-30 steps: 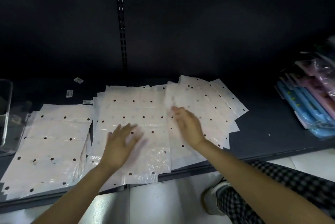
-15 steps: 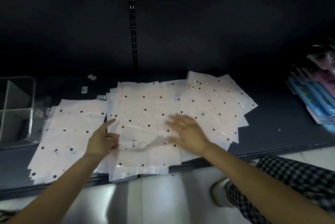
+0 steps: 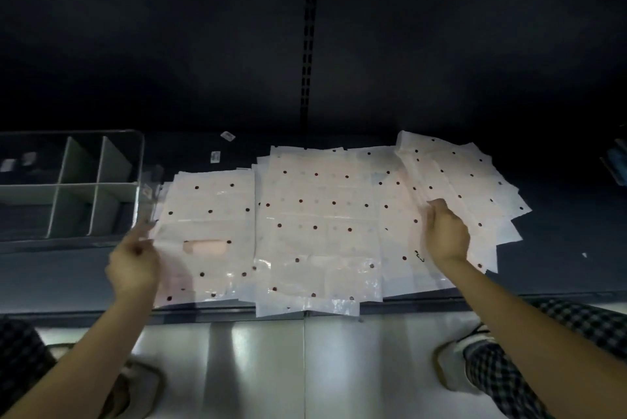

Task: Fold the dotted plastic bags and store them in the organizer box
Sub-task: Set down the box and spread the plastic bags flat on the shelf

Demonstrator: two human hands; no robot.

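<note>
While both hands, left hand (image 3: 134, 264) and right hand (image 3: 446, 235), pinch a spread dotted bag (image 3: 319, 215) right of the organizer box (image 3: 73, 186), folding starts; next, bring its edges together.

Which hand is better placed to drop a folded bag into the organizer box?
Left. The left hand sits beside the organizer box; the right hand is across the dotted bags.
</note>
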